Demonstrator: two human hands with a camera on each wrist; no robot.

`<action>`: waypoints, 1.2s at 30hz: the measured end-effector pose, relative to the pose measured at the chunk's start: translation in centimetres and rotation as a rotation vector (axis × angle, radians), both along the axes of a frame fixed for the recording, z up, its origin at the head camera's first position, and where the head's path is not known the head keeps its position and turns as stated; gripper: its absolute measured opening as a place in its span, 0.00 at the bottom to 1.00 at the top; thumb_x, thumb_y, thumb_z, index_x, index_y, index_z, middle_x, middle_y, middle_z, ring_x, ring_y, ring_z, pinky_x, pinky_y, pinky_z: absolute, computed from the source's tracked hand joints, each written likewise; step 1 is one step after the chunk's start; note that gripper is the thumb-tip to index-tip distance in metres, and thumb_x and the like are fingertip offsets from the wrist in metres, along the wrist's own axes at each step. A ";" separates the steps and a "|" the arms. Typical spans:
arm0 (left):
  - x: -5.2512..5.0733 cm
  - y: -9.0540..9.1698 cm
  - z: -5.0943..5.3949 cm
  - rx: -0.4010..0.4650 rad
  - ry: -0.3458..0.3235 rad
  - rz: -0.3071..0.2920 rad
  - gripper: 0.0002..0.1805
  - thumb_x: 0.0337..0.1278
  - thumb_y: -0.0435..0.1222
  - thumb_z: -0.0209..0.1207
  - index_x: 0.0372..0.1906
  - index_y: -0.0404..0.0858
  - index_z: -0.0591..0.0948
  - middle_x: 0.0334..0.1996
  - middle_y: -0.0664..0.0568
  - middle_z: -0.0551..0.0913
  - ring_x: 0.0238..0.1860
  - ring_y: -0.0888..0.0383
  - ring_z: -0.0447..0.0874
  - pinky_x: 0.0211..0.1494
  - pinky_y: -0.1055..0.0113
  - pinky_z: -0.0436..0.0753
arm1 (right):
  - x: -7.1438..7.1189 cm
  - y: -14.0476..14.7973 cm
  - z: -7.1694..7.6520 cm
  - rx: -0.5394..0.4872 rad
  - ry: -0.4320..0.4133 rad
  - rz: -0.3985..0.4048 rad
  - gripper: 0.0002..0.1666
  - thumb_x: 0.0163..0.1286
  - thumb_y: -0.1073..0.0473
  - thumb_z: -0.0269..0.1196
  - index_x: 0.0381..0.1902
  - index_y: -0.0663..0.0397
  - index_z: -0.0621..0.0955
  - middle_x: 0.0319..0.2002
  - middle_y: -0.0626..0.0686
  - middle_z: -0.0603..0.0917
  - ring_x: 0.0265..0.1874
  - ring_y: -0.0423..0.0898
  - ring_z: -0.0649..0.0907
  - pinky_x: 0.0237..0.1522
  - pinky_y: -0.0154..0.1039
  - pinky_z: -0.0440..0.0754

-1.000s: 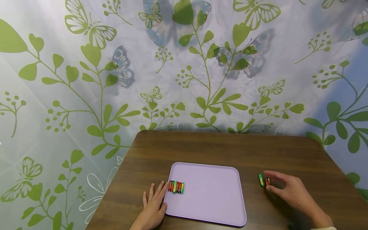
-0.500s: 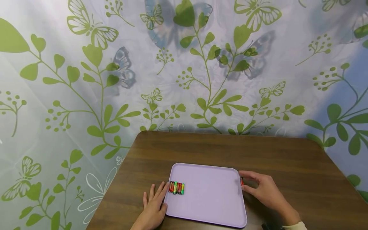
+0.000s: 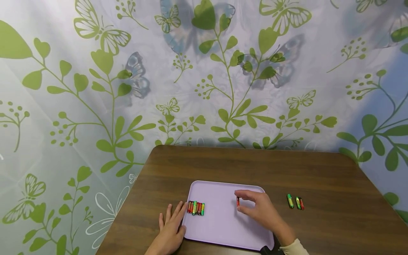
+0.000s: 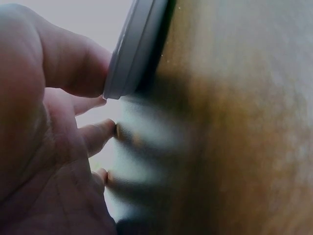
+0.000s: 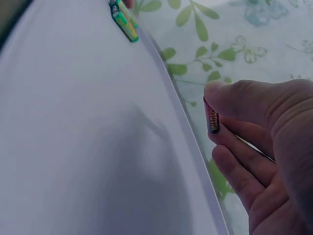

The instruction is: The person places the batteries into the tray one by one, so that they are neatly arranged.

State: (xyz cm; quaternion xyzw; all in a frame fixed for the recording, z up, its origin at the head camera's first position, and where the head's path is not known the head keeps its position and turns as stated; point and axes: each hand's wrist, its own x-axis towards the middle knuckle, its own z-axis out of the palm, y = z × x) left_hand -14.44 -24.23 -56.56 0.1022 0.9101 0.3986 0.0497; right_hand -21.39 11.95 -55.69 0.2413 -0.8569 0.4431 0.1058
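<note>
Between thumb and fingertips my right hand (image 3: 259,209) pinches a red and black battery (image 5: 212,116) above the right half of the lilac tray (image 3: 223,230). A row of batteries (image 3: 196,208), some red and some green, lies side by side near the tray's left edge. My left hand (image 3: 169,228) rests at that edge with its fingers spread. In the left wrist view its thumb (image 4: 78,63) touches the tray's rim. Part of the held battery is hidden by the right hand's fingers.
To the right of the tray, on the brown wooden table (image 3: 255,164), lie a green battery (image 3: 290,200) and a close pair of batteries (image 3: 300,203), one green and one red. A patterned curtain (image 3: 191,88) hangs behind the table.
My right hand has moved left from the loose batteries on the table, carrying a red battery over the tray's edge to above its right half. The left hand has stayed in place.
</note>
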 end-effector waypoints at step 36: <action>0.0 0.0 0.0 -0.010 0.002 0.006 0.42 0.68 0.27 0.59 0.86 0.43 0.65 0.87 0.35 0.58 0.87 0.21 0.31 0.75 0.18 0.23 | -0.4 -11.1 -1.8 0.073 0.030 0.152 0.26 0.59 0.69 0.79 0.57 0.60 0.90 0.53 0.53 0.94 0.55 0.46 0.92 0.62 0.47 0.89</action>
